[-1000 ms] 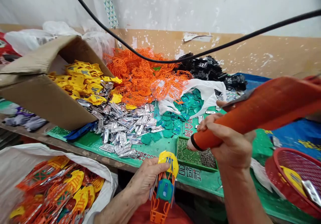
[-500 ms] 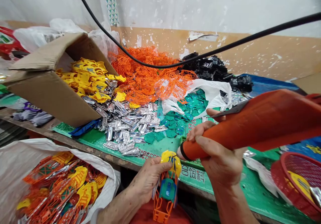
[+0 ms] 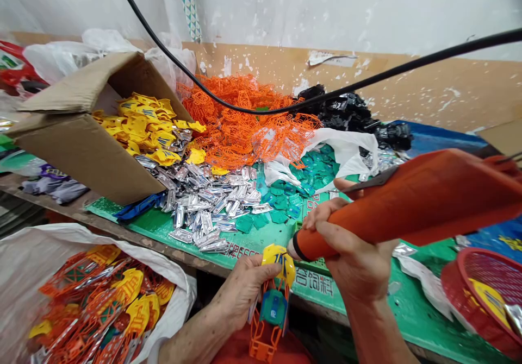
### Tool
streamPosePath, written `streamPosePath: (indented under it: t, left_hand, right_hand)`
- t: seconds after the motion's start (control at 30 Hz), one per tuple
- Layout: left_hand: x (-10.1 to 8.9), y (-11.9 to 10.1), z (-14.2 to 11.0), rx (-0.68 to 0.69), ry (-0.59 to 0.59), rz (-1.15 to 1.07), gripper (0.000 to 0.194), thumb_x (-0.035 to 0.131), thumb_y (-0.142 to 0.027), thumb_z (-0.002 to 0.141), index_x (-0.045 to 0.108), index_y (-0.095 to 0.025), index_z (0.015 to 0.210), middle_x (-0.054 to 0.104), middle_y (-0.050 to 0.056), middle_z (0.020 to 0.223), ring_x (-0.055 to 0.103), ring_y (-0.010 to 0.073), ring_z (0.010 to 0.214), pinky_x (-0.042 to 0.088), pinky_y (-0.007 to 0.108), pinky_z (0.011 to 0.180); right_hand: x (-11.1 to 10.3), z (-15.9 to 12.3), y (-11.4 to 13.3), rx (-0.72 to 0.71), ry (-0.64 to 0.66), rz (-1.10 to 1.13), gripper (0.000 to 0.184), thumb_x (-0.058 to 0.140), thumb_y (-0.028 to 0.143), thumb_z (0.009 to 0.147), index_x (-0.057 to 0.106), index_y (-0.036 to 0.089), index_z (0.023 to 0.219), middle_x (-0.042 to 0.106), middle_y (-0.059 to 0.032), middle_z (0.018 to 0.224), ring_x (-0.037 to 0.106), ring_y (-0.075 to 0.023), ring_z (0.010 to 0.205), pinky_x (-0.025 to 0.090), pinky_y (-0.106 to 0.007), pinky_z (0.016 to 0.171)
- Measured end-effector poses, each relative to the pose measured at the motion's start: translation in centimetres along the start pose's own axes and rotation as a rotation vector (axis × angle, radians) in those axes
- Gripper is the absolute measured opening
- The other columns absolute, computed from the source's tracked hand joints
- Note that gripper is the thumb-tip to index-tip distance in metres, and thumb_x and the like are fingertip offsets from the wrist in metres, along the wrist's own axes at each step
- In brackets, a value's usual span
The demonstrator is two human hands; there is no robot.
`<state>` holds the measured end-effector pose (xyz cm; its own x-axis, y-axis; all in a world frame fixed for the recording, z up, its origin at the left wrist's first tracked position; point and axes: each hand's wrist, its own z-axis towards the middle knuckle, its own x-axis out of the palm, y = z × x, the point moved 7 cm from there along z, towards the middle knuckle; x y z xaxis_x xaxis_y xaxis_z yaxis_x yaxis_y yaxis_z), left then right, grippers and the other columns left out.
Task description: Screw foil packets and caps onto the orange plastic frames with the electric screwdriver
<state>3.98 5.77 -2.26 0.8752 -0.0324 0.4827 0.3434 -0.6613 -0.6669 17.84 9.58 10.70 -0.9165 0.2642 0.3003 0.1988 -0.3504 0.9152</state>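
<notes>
My left hand [image 3: 244, 285] is closed on a plastic toy vehicle body [image 3: 274, 307], the thumb pressing on its yellow, blue-marked front piece. Behind that piece sit a teal part and an open orange frame pointing down toward my lap. My right hand [image 3: 354, 250] wraps round a thick handheld tool [image 3: 408, 204] covered in orange-red material, with a black ring and a pale nozzle. One finger lies along a dark lever on top. The nozzle tip meets the right edge of the yellow piece; whether it presses on it I cannot tell.
On the green bench top lie silver parts [image 3: 220, 201], teal parts [image 3: 285, 201] and orange frames [image 3: 236, 114]. A tipped cardboard box [image 3: 81, 152] spills yellow pieces. A white sack [image 3: 179, 277] holds assembled bodies. A red basket [image 3: 457, 293] stands right. A black cable [image 3: 244, 111] hangs across.
The rear end of the tool has shifted slightly, while its nozzle stays at the yellow piece. The rest of the view moves only a little; both hands keep their hold.
</notes>
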Motion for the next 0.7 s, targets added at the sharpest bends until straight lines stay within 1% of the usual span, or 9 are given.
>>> streamPosePath:
  t: [0.27,0.33,0.43,0.53,0.63,0.7]
  left_hand:
    - [0.46,0.01,-0.01,0.003,0.02,-0.002,0.032,0.083,-0.034,0.057,0.073,-0.007,0.072,0.071,0.009,0.065,0.058,0.0126,0.053,0.043,0.022,0.052]
    - [0.52,-0.07,-0.12,0.006,0.011,-0.004,0.03,0.083,-0.032,0.058,0.073,-0.007,0.071,0.07,0.007,0.062,0.056,0.0117,0.051,0.042,0.021,0.052]
    - [0.58,-0.15,-0.2,0.023,0.004,0.0,0.026,0.082,-0.031,0.059,0.073,-0.008,0.068,0.066,0.004,0.056,0.053,0.0101,0.047,0.039,0.021,0.05]
    - [0.48,0.06,-0.13,0.03,0.004,-0.002,0.027,0.082,-0.032,0.059,0.072,-0.009,0.068,0.068,0.005,0.058,0.054,0.0108,0.048,0.039,0.021,0.049]
    - [0.12,0.36,-0.01,0.036,-0.009,-0.008,0.031,0.084,-0.034,0.057,0.073,-0.009,0.072,0.07,0.006,0.063,0.056,0.0119,0.051,0.039,0.022,0.05]
    - [-0.08,0.47,0.03,0.046,-0.018,0.008,0.032,0.084,-0.035,0.056,0.072,-0.008,0.071,0.068,0.005,0.06,0.054,0.0112,0.05,0.038,0.021,0.049]
  right_hand:
    - [-0.27,0.16,-0.04,0.002,-0.017,0.018,0.048,0.072,0.02,0.061,0.057,0.023,0.106,0.059,0.0024,0.074,0.058,-0.0155,0.061,0.05,-0.037,0.062]
    - [-0.33,0.05,-0.01,-0.008,-0.011,0.003,0.043,0.071,0.02,0.061,0.058,0.023,0.102,0.059,0.0023,0.073,0.058,-0.0156,0.062,0.051,-0.037,0.063]
    - [-0.46,-0.21,0.09,-0.043,0.003,-0.055,0.03,0.069,0.02,0.064,0.06,0.022,0.092,0.059,0.0017,0.072,0.059,-0.0161,0.063,0.052,-0.039,0.065]
    - [-0.55,-0.46,0.07,-0.065,0.007,-0.097,0.022,0.068,0.021,0.065,0.06,0.023,0.086,0.06,0.001,0.073,0.059,-0.0168,0.065,0.053,-0.039,0.066]
    - [-0.51,-0.63,-0.21,-0.055,0.006,-0.101,0.023,0.069,0.022,0.065,0.06,0.023,0.086,0.06,0.0009,0.073,0.06,-0.017,0.064,0.053,-0.039,0.065]
    - [-0.43,-0.72,-0.48,-0.045,0.004,-0.09,0.028,0.07,0.022,0.064,0.061,0.023,0.09,0.06,0.0016,0.072,0.06,-0.0168,0.062,0.053,-0.039,0.064]
